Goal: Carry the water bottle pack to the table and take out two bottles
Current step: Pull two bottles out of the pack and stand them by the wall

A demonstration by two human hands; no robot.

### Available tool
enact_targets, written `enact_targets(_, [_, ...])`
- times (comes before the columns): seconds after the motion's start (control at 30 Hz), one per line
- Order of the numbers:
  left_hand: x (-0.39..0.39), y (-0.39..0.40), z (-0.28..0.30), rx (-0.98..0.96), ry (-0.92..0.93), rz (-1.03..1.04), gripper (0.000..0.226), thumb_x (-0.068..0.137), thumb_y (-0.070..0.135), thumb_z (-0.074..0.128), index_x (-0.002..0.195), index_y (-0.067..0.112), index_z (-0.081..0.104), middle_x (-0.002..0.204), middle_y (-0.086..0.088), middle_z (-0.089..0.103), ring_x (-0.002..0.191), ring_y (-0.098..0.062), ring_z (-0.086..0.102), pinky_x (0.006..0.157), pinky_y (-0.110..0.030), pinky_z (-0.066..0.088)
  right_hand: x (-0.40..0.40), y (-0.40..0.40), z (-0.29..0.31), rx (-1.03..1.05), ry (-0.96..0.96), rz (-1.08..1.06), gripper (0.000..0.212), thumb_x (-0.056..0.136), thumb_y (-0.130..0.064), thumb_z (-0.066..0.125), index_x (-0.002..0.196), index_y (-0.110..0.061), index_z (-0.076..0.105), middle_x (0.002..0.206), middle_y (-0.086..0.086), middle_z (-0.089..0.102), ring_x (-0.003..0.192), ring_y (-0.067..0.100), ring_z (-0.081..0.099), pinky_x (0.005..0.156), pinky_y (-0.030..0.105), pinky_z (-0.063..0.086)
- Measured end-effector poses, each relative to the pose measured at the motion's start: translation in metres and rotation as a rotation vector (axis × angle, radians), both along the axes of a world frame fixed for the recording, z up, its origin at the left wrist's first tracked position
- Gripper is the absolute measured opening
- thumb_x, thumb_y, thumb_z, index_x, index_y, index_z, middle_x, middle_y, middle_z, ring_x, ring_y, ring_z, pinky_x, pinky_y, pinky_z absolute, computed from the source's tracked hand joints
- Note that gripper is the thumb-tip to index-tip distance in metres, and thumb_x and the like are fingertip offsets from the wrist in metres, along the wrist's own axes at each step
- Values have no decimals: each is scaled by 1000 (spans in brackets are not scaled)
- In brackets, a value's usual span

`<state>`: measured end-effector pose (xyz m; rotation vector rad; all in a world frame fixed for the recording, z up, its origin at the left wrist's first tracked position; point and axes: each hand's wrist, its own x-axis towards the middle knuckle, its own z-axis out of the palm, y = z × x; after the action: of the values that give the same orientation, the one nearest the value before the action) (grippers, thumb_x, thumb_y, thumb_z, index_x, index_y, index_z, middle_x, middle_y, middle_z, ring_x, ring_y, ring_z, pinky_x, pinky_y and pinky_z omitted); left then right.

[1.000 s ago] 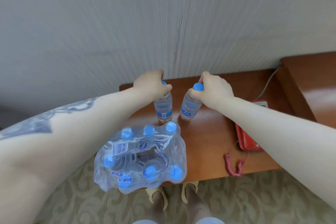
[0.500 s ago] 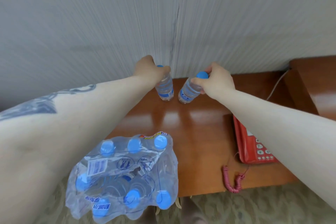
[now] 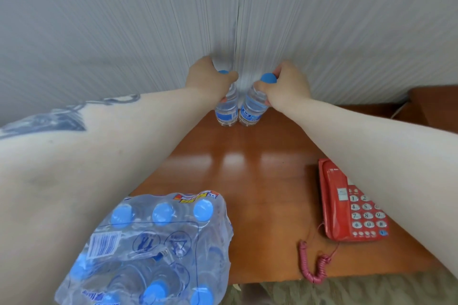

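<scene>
Two clear water bottles with blue caps stand side by side at the far edge of the brown wooden table (image 3: 260, 181), close to the wall. My left hand (image 3: 210, 79) grips the left bottle (image 3: 226, 111) around its neck and shoulder. My right hand (image 3: 285, 84) grips the right bottle (image 3: 251, 111) just under its cap. The bottles' bases rest on or just above the tabletop. The shrink-wrapped water bottle pack (image 3: 158, 247), torn open, sits at the table's near left corner with several blue-capped bottles inside.
A red telephone (image 3: 347, 205) with a coiled pink cord (image 3: 313, 265) lies on the right side of the table. A higher wooden surface (image 3: 436, 104) stands at the far right. The striped grey wall (image 3: 223, 7) rises right behind the table. Patterned carpet shows below.
Both hands have carried the two bottles away from the pack to the table's far edge by the wall and brought them close together. The pack has stayed in place.
</scene>
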<state>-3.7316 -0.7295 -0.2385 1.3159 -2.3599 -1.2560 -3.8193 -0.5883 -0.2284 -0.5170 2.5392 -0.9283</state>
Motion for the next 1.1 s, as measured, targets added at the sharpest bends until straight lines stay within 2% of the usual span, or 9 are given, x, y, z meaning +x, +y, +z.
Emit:
enact_targets(0.17, [-6,0,-4,-52,24,-8,42,87,37,71,70,20,36,77,-10,62,46,-20,66,38,-20,40,-10,-12,-3,-29,17,62,41,83,-38,73,98,-13,44,97,9,60,86,31,66,73,44,54])
enact_targets(0.23, [-5,3,-6,-67,26,-54,45,87,40,72,69,21,35,69,-4,54,46,-19,64,31,-13,32,-9,-14,-6,24,78,138,40,86,-39,70,103,-12,45,93,6,56,83,28,60,60,37,45])
enact_targets(0.3, [-4,6,-6,-57,19,-115,45,86,42,75,74,19,38,69,-2,52,51,-21,64,35,-17,36,-10,-12,-9,99,138,214,43,88,-39,67,113,-12,45,93,5,55,80,26,55,51,31,32])
enact_targets(0.43, [5,6,-1,-228,-76,-235,53,77,47,82,95,12,46,74,2,49,63,-19,50,55,-31,33,-16,-3,-12,154,143,270,57,83,-45,72,122,-14,44,112,10,58,85,25,52,65,32,35])
enact_targets(0.53, [12,8,1,-270,-109,-230,60,74,45,85,112,9,57,97,-2,52,82,-23,52,66,-33,36,-16,-4,-11,115,135,226,59,79,-47,74,121,-14,48,115,10,60,87,24,55,67,32,37])
enact_targets(0.7, [7,13,4,-198,-85,-108,39,71,36,89,93,12,65,88,-1,62,80,-23,58,65,-31,40,-9,-13,-13,116,177,169,41,75,-44,77,95,-17,54,93,4,64,82,25,59,57,29,35])
enact_targets(0.77, [5,13,4,-202,-82,-104,36,72,32,87,97,12,71,90,-3,68,83,-23,62,65,-31,42,-8,-11,-13,102,185,153,39,73,-41,79,89,-15,55,86,1,62,78,23,57,50,29,30])
enact_targets(0.9, [8,8,1,-232,-58,-172,42,77,29,85,114,13,72,111,-7,76,101,-27,68,77,-32,49,-8,-7,-12,96,175,210,39,73,-34,80,98,-9,64,91,4,66,81,22,58,60,28,34])
enact_targets(1.1, [17,0,-3,-214,-9,-273,50,80,11,80,126,12,59,120,-10,71,107,-30,66,89,-39,54,-12,-10,-6,113,153,352,41,79,-24,78,113,-8,62,108,9,68,94,27,60,72,30,39])
